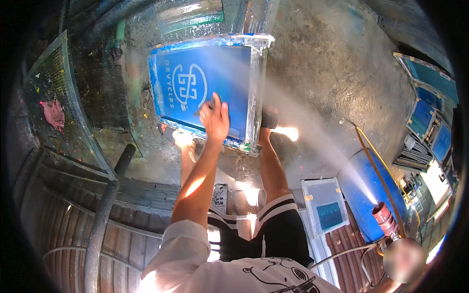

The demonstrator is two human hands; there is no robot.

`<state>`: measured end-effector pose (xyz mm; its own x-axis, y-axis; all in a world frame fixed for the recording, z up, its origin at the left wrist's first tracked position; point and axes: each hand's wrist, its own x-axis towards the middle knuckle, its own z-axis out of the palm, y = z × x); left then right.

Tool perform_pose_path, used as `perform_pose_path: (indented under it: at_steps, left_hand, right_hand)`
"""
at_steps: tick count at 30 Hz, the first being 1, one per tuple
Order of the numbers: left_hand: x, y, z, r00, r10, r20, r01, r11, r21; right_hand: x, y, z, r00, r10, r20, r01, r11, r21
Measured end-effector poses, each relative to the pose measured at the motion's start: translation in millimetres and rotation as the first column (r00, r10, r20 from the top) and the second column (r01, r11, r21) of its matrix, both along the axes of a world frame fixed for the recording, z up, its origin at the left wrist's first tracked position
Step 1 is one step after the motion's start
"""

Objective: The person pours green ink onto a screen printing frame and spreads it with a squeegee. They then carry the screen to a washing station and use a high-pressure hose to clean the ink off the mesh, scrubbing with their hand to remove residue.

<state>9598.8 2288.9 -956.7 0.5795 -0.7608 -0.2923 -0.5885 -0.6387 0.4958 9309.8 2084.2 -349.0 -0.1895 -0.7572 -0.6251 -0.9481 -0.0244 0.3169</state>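
A blue printing screen in a pale metal frame (257,83) leans upright on the wet concrete floor in front of my legs, with a white emblem on its mesh. My left hand (216,118) presses against the lower middle of the mesh. A small dark thing pokes out by its fingers, and I cannot tell whether the hand grips it. At the lower right my right hand (403,260) is blurred and holds a red spray nozzle (383,218). A jet of water (312,129) runs from the nozzle up-left to the screen's right edge.
A wire mesh panel (66,105) with pink paint stains leans at the left. A dark pipe (105,205) crosses wooden planks below it. At the right are a blue barrel (359,195), a small framed screen (325,205), a yellow hose (378,166) and several stacked screens (430,112).
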Motion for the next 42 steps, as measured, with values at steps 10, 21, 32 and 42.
perform_pose_path:
  at_steps: [10, 21, 32, 42]
  left_hand:
    - [2, 1, -9, 0.999, 0.015, 0.032, -0.016, 0.999, 0.033]
    - [3, -8, 1, 0.999, 0.033, 0.000, -0.033, 0.999, -0.029]
    - [-1, -6, -9, 0.989, 0.135, -0.069, -0.131, 0.990, 0.052]
    - [-55, 9, -4, 0.970, 0.182, -0.162, -0.178, 0.983, 0.036]
  right_hand:
    - [-10, -2, 3, 0.982, -0.151, 0.113, 0.160, 0.985, -0.068]
    - [-4, -9, -3, 0.979, 0.153, 0.131, -0.154, 0.988, -0.003]
    - [-9, -8, 45, 0.976, -0.100, -0.195, 0.135, 0.975, 0.178]
    - [-56, 20, 30, 0.952, -0.026, 0.306, 0.053, 0.995, -0.081]
